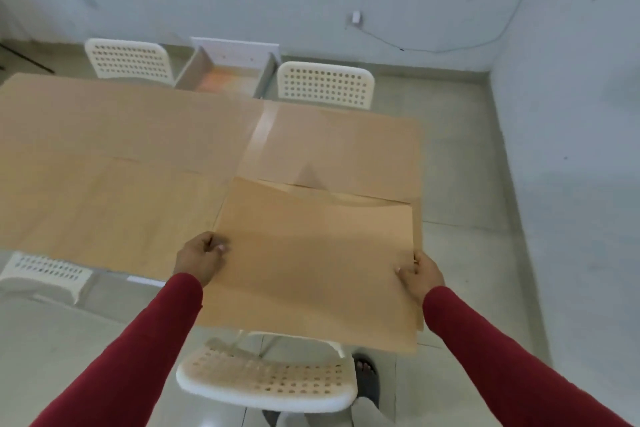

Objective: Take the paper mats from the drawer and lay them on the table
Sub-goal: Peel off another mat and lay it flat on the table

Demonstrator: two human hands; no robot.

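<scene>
Both hands [201, 258] [420, 274] pinching paper mat [311, 267] edges

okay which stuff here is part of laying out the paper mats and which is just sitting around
Part of the job: held mat, left hand, right hand, laid mats, table, open drawer.

Just around: chairs, wall cable.

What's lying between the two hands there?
A brown paper mat, gripped at its edges by the left hand and the right hand, seen in the head view.
</scene>
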